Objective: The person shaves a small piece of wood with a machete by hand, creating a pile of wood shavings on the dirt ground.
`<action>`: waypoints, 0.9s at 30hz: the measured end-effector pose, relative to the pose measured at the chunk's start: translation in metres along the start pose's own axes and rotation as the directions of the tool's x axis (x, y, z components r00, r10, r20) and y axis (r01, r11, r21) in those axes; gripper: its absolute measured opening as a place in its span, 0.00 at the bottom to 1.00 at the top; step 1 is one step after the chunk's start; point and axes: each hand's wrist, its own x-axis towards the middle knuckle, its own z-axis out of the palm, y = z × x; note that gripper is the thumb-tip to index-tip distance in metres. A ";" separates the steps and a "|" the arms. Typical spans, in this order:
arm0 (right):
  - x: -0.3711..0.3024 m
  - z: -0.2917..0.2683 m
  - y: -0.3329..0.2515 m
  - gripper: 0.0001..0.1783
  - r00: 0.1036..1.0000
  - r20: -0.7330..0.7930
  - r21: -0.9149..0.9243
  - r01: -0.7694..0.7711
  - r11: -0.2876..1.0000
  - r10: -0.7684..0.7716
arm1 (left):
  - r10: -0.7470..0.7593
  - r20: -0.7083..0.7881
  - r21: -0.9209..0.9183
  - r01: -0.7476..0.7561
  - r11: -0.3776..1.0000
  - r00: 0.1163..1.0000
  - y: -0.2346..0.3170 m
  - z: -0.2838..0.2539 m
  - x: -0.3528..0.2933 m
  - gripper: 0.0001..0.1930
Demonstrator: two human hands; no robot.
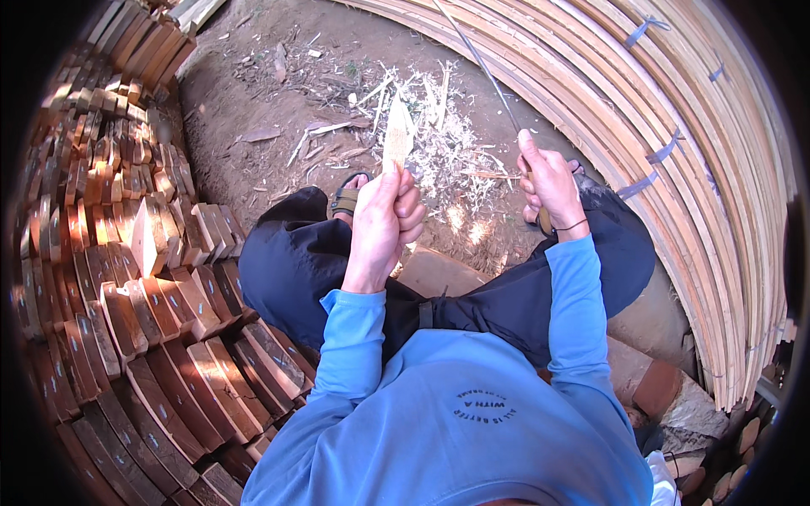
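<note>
My left hand (388, 218) is closed round the lower end of a pale piece of wood (399, 135), which stands upright and narrows to a point at the top. The thumb presses flat against its face. In my right hand (550, 187) is a long, thin, dark metal tool (477, 57), like a blade seen edge-on, slanting up and left past the top of the picture. Its brown handle end (544, 223) shows below my fist. The tool and the wood are apart. Both hands are raised in front of my knees.
Pale wood shavings (456, 160) lie heaped on the dirt floor (245, 93) between my feet. Stacked wooden blocks (169, 396) crowd my left side. Long bent wooden strips (607, 93), tied with blue bands, curve along the right. Bricks (656, 388) sit at the lower right.
</note>
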 end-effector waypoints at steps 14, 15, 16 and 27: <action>-0.016 0.003 -0.004 0.33 0.917 0.124 -0.366 0.398 0.841 -0.380 | -0.024 0.035 -0.081 0.027 0.996 0.999 0.000 -0.013 0.002 0.19; -0.020 0.005 -0.007 0.33 0.898 0.150 -0.372 0.439 0.818 -0.413 | -0.035 0.040 -0.086 0.039 0.996 0.999 0.000 -0.014 0.002 0.19; -0.021 0.006 -0.009 0.32 0.874 0.176 -0.410 0.483 0.774 -0.452 | -0.036 0.040 -0.106 0.040 0.994 0.999 0.000 -0.013 0.001 0.19; -0.016 0.022 -0.016 0.30 0.880 0.208 -0.586 0.462 0.666 -0.427 | -0.091 0.030 -0.169 0.095 0.981 0.995 0.001 -0.014 0.000 0.19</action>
